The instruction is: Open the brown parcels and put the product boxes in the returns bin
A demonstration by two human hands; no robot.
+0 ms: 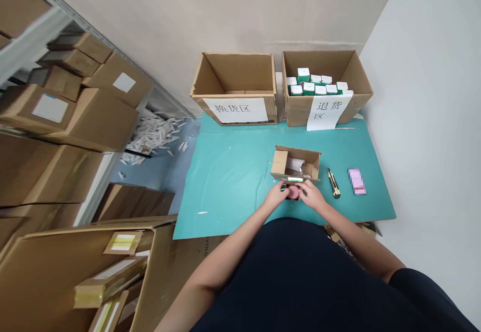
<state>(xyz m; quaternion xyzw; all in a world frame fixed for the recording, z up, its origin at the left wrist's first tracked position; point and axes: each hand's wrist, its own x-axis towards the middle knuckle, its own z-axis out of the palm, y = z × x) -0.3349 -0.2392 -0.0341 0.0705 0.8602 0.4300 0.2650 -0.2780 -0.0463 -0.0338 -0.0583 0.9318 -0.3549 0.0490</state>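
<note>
My left hand (277, 195) and my right hand (312, 195) grip opposite sides of a small box with a pink round piece (293, 192) showing in its top. What the pink piece is, I cannot make out. Fingers of both hands are bent in close around it, partly hiding the box. Just beyond my fingertips stands an open brown carton (280, 162), with some white and clear packing inside. Right of my right hand lies a yellow and black utility knife (333, 183).
A blurred-out pink item (356, 181) lies at the right of the green table (225, 171). Two large cartons stand at the back: the left carton (236, 110) and the right carton (296, 110), which holds several green-white boxes. Left are loaded shelves and an open carton (161, 252) of parcels.
</note>
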